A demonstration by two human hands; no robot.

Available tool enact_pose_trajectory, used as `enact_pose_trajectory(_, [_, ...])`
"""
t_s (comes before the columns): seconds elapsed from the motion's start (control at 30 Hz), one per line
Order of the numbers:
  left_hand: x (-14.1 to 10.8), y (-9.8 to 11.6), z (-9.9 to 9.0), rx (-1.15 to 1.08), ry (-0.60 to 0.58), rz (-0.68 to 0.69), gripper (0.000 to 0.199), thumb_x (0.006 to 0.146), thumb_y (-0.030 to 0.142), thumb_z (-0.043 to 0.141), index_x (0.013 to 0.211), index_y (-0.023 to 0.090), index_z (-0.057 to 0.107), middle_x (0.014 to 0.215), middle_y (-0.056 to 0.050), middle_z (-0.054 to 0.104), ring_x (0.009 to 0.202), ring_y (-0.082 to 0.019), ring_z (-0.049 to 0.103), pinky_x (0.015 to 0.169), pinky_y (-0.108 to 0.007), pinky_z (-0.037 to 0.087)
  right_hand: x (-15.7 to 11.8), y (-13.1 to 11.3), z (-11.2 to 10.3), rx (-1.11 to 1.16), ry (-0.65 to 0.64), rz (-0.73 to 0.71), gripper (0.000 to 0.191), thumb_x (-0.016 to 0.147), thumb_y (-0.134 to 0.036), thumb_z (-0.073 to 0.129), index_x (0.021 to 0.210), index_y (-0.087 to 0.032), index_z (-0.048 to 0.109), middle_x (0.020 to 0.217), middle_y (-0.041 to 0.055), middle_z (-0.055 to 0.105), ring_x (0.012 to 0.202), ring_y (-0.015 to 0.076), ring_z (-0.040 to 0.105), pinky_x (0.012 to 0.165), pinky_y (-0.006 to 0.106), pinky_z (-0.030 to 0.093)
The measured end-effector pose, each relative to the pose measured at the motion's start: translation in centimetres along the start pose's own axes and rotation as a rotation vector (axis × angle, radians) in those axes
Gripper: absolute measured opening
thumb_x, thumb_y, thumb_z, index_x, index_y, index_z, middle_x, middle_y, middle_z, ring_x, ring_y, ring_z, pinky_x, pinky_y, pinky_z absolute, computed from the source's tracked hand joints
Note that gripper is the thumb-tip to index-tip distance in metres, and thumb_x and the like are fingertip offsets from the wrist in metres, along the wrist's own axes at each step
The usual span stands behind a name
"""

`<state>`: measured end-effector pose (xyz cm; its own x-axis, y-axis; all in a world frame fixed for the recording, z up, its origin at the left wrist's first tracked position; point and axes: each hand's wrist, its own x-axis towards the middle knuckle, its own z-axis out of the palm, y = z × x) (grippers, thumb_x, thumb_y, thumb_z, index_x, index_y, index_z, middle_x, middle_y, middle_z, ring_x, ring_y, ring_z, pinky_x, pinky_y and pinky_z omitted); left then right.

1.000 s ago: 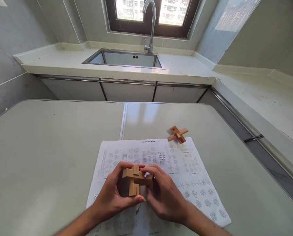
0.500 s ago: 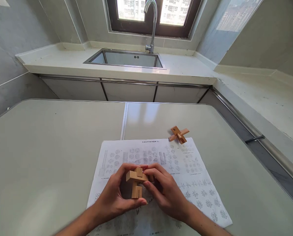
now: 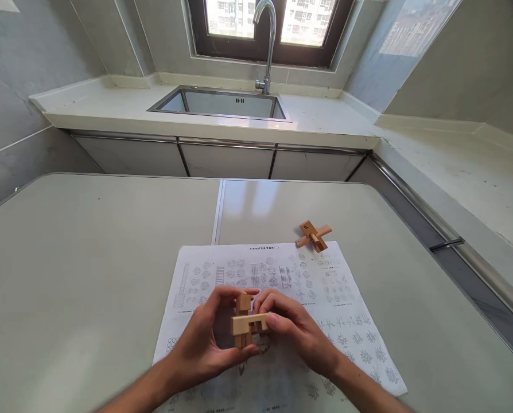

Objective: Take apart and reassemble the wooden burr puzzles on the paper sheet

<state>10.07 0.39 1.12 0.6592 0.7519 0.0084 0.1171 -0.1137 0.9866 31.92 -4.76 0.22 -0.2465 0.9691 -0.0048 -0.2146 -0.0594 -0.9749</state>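
Observation:
Between my hands, above a printed sheet (image 3: 346, 355), are notched wooden puzzle pieces (image 3: 243, 326). An upright part stands between the thumb and fingers of my left hand (image 3: 205, 332), closed on it at top and bottom. My right hand (image 3: 297, 330) pinches the right end of a light notched bar that lies crosswise in front of the upright part. Whether the bar is locked into the rest I cannot tell. A second wooden puzzle assembly (image 3: 313, 236), cross-shaped and marked with a 2, rests at the sheet's upper right edge.
The sheet, covered in small line diagrams, lies on a pale table (image 3: 88, 275) with a seam (image 3: 217, 212) down its middle. Beyond are a counter (image 3: 110, 117), a sink (image 3: 226, 103), a tap (image 3: 267, 51) and a window. Another counter (image 3: 467, 166) runs along the right.
My right hand has shifted slightly right and turned. The notched bar now shows its cut-outs and sits lower, in front of the upright part. My left hand has barely moved.

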Motion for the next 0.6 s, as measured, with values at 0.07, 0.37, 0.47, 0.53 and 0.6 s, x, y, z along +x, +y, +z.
enact_pose_trajectory(0.07, [0.05, 0.01, -0.15, 0.036, 0.047, -0.012, 0.055, 0.083, 0.032, 0.088, 0.124, 0.032, 0.053, 0.139, -0.008, 0.068, 0.121, -0.029, 0.071, 0.103, -0.043, 0.059, -0.04, 0.15, -0.22, 0.098, -0.003, 0.019, 0.033, 0.100, -0.049, 0.061, 0.083, -0.020, 0.062, 0.098, 0.0039, 0.060, 0.072, 0.0147, 0.054, 0.072, 0.032, 0.047])
enact_pose_trajectory(0.37, [0.11, -0.22, -0.29, 0.164, 0.138, -0.030, 0.056, 0.086, 0.040, 0.085, 0.131, 0.034, 0.052, 0.141, -0.008, 0.065, 0.128, -0.029, 0.066, 0.108, -0.045, 0.056, -0.10, 0.23, -0.54, -0.151, 0.372, -0.046, 0.029, 0.103, -0.045, 0.057, 0.087, -0.022, 0.064, 0.110, 0.0075, 0.064, 0.102, 0.0231, 0.062, 0.087, 0.034, 0.052])
enact_pose_trajectory(0.47, [0.15, -0.34, -0.12, 0.278, 0.182, 0.013, 0.057, 0.085, 0.042, 0.086, 0.130, 0.033, 0.052, 0.142, -0.008, 0.062, 0.130, -0.030, 0.064, 0.109, -0.047, 0.056, -0.12, 0.41, -0.27, -0.268, 0.370, -0.078, 0.024, 0.105, -0.041, 0.056, 0.092, -0.022, 0.063, 0.114, 0.0083, 0.065, 0.109, 0.0238, 0.064, 0.093, 0.036, 0.052])
enact_pose_trajectory(0.53, [0.14, -0.59, -0.04, 0.354, 0.219, 0.037, 0.058, 0.085, 0.043, 0.086, 0.131, 0.033, 0.051, 0.144, -0.009, 0.060, 0.133, -0.031, 0.062, 0.109, -0.049, 0.055, -0.18, 0.59, -0.12, -0.338, 0.354, -0.108, 0.021, 0.105, -0.037, 0.055, 0.092, -0.022, 0.062, 0.116, 0.0096, 0.065, 0.114, 0.0250, 0.064, 0.094, 0.037, 0.054])
enact_pose_trajectory(0.6, [0.14, -0.93, -0.01, 0.423, 0.252, 0.058, 0.060, 0.086, 0.043, 0.085, 0.133, 0.033, 0.051, 0.144, -0.009, 0.058, 0.135, -0.032, 0.060, 0.110, -0.052, 0.055, -0.25, 0.74, 0.00, -0.405, 0.342, -0.140, 0.019, 0.104, -0.033, 0.055, 0.091, -0.022, 0.063, 0.116, 0.0112, 0.064, 0.123, 0.0275, 0.061, 0.095, 0.037, 0.055])
